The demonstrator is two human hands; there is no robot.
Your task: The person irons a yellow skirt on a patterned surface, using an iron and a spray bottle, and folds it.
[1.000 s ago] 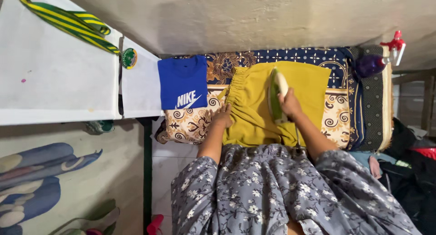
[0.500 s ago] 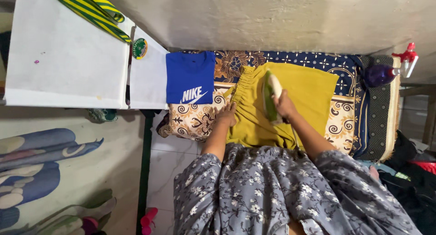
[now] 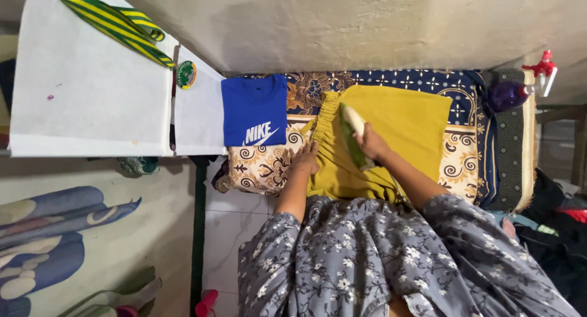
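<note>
Two hands work on the mustard-yellow garment [image 3: 400, 118] spread over the patterned ironing pad [image 3: 455, 164]: the right hand [image 3: 370, 142] grips the green-and-white iron [image 3: 353, 133], the left hand [image 3: 305, 158] lies flat, fingers spread, on its gathered waistband. A purple spray bottle [image 3: 506, 93], contents unclear, lies at the pad's right end, and a folded blue shirt [image 3: 254, 109] at its left.

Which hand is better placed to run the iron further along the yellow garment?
Right. The right hand grips the iron on the yellow garment; the left hand lies flat at its gathered edge, probably steadying it.
</note>
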